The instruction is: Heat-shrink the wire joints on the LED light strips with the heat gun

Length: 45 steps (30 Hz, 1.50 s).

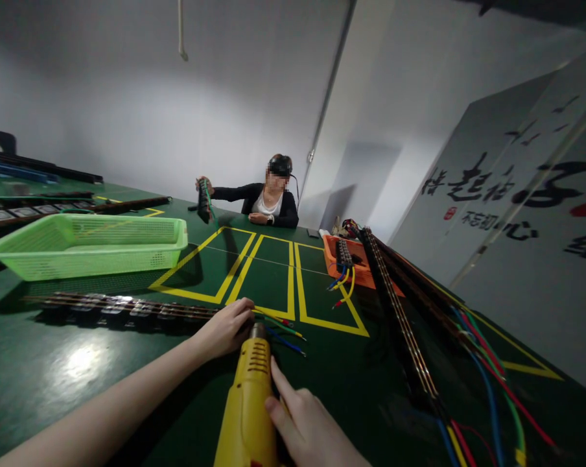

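Note:
My right hand (305, 421) is closed around a yellow heat gun (249, 395), its index finger laid along the side of the body. The metal nozzle (257, 331) points away from me, close to my left hand (234, 324). That hand is closed over the right end of a long dark strip with copper-coloured bars (132, 308), which lies on the green table. Past my left fingers, several coloured wires (286, 329) stick out to the right, with metal ends. The part of the strip under my fingers is hidden.
A light green plastic basket (103, 263) stands at left. At right is an orange basket (329, 256) with wired parts, and long dark strips (400, 318) lie across it with loose wires. Yellow tape rectangles (293, 285) mark the table. Opposite sits a person (273, 201) holding a dark wired part.

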Each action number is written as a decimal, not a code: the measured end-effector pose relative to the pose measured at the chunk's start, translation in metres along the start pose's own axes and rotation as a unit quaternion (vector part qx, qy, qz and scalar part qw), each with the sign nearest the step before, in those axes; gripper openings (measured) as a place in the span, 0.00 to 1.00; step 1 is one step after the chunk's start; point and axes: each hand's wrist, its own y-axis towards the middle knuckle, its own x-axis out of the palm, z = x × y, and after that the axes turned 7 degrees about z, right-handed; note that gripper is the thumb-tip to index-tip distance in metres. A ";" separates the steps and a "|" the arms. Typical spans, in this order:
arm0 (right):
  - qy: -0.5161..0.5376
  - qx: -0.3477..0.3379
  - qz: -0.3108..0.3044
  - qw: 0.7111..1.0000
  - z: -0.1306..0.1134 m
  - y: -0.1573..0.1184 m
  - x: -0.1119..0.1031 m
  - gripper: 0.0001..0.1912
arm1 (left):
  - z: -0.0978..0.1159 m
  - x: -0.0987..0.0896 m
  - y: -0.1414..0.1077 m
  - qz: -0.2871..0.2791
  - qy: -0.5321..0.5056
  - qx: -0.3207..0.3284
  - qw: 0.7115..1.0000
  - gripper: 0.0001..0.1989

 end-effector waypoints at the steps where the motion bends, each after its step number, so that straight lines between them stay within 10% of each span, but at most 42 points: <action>1: -0.004 0.005 0.000 1.000 -0.001 0.000 -0.001 0.31 | 0.001 -0.001 0.000 0.003 0.000 0.003 1.000 0.06; 27: 0.042 0.080 0.039 0.995 0.060 -0.044 -0.025 0.38 | 0.006 -0.006 0.004 0.005 0.079 -0.034 0.996 0.06; 45: -0.004 0.041 0.015 0.999 0.010 -0.003 -0.006 0.32 | 0.004 0.003 0.004 0.014 0.062 -0.040 0.997 0.05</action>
